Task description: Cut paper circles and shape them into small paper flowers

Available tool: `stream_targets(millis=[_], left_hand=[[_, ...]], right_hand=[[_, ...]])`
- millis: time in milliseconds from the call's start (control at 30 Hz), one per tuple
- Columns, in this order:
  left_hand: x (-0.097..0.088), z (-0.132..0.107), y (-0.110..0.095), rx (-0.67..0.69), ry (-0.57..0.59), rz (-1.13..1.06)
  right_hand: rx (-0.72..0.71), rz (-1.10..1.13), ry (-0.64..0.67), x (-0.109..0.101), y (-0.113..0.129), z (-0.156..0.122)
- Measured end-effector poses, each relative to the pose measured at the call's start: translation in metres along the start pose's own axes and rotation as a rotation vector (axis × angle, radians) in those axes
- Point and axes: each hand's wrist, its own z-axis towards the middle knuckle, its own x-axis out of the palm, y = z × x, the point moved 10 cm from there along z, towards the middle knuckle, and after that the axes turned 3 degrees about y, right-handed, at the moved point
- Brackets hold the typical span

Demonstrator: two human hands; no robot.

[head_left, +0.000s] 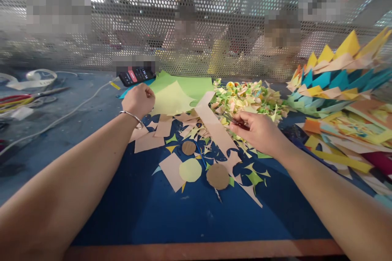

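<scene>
My left hand (140,100), with a silver bangle at the wrist, is closed with its fingers curled. It rests against the left edge of a pale yellow sheet (171,100) lying over a green sheet (186,83); what it grips, if anything, is hidden. In my right hand (260,130) is a pair of scissors (228,117), the blades pointing left beside a pale pink strip (214,124). Closer to me lie a yellow paper disc (190,170), a round brown cardboard piece (217,176) and a smaller brown disc (188,147).
A heap of small paper cuttings (248,100) stands behind my right hand. Layered pointed paper pieces (339,73) rise at the right, above loose strips (343,147). A lit phone (136,74), a white cable (72,111) and several tools (27,100) lie left. Perforated metal (196,40) closes the back.
</scene>
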Motion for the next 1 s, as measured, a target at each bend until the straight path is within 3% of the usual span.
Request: stream_targets(millis=[167, 300, 467, 600, 767, 1000], left_hand=[[0.006, -0.004, 0.002, 0.025, 0.088, 0.082], [0.005, -0.006, -0.004, 0.061, 0.073, 0.11], [0.0, -0.017, -0.036, 0.197, -0.041, 0.087], [0.001, -0.039, -0.077, 0.43, -0.078, -0.02], [0.018, -0.063, -0.107, 0.536, 0.059, -0.081], [0.045, -0.09, -0.129, 0.607, 0.331, -0.065]], right_hand=[[0.047, -0.159, 0.084, 0.01, 0.005, -0.003], [0.082, -0.186, 0.106, 0.015, 0.008, -0.005], [0.088, -0.233, 0.086, 0.015, 0.013, -0.005], [0.099, -0.244, 0.083, 0.017, 0.013, -0.004], [0.077, -0.203, 0.054, 0.015, 0.015, -0.004], [0.061, -0.199, 0.036, 0.014, 0.015, -0.004]])
